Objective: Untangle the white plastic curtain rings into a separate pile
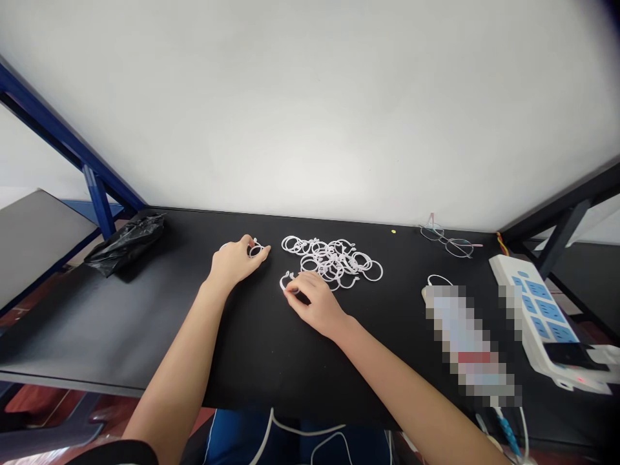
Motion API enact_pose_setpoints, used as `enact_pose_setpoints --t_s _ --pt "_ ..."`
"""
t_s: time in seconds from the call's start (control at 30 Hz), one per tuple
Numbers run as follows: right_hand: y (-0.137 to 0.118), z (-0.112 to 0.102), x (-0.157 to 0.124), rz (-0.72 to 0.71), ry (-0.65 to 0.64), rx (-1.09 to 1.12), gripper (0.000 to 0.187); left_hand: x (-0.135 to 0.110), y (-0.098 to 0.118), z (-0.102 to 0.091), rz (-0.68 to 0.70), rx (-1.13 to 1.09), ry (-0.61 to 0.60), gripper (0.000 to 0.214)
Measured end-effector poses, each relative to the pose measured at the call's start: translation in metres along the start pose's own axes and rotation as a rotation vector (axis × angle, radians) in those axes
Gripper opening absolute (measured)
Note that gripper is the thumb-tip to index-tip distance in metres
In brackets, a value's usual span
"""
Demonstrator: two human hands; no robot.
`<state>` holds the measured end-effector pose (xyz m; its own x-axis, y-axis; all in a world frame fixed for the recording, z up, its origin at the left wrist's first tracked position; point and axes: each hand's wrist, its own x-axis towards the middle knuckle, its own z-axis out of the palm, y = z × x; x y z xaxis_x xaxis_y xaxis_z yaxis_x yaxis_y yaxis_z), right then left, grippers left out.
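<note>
My left hand (233, 263) is on the black table with its fingers curled around a small white plastic ring (256, 250) that shows between thumb and forefinger. A bit of white shows behind its knuckles, mostly hidden. To the right, my right hand (314, 300) pinches an open white ring (282, 281) between thumb and fingertips, just in front of the pile. The loose pile of white rings (334, 258) lies tangled beyond that hand; several have small knobbed ends at a gap.
A crumpled black plastic bag (128, 242) lies at the left. On the right are eyeglasses (445, 239), a blurred-out device (469, 342) with a cable, and a white power strip (537, 316). A yellow speck (393, 231) sits near the white wall (310, 116).
</note>
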<state>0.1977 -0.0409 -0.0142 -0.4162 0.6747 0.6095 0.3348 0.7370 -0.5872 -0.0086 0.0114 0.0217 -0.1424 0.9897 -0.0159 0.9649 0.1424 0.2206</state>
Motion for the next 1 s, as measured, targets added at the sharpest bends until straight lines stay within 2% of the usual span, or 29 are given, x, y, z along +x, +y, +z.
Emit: enact_pose_setpoints --t_s 0.1,0.2,0.33,0.37,0.43,0.53,0.6,0.87,1.0 --pt "0.002 0.001 -0.001 -0.007 0.149 0.005 0.014 0.002 -0.003 0.003 -0.025 -0.024 0.032 0.054" --pt "0.003 0.001 -0.001 -0.016 0.282 -0.002 0.014 0.004 -0.002 0.006 -0.015 -0.081 0.160 0.048" --pt "0.004 -0.001 0.001 -0.023 0.375 -0.046 0.018 -0.006 0.016 0.012 0.152 -0.381 0.375 0.041" --pt "0.004 -0.001 0.001 -0.021 0.386 -0.057 0.019 -0.011 0.023 0.014 0.219 -0.507 0.367 0.043" --pt "0.004 -0.002 0.002 -0.013 0.397 -0.074 0.019 -0.022 0.038 0.019 0.345 -0.732 0.241 0.045" --pt "0.004 -0.003 0.002 -0.005 0.412 -0.088 0.018 -0.036 0.055 0.026 0.479 -0.914 0.007 0.044" --pt "0.004 -0.003 0.002 -0.007 0.417 -0.095 0.019 -0.041 0.060 0.028 0.525 -0.968 -0.079 0.040" --pt "0.001 -0.003 0.004 -0.018 0.376 -0.020 0.021 -0.040 0.058 0.027 0.476 -1.006 -0.071 0.039" --pt "0.000 -0.005 0.003 -0.024 0.451 -0.044 0.018 -0.036 0.057 0.031 0.421 -1.105 -0.117 0.040"
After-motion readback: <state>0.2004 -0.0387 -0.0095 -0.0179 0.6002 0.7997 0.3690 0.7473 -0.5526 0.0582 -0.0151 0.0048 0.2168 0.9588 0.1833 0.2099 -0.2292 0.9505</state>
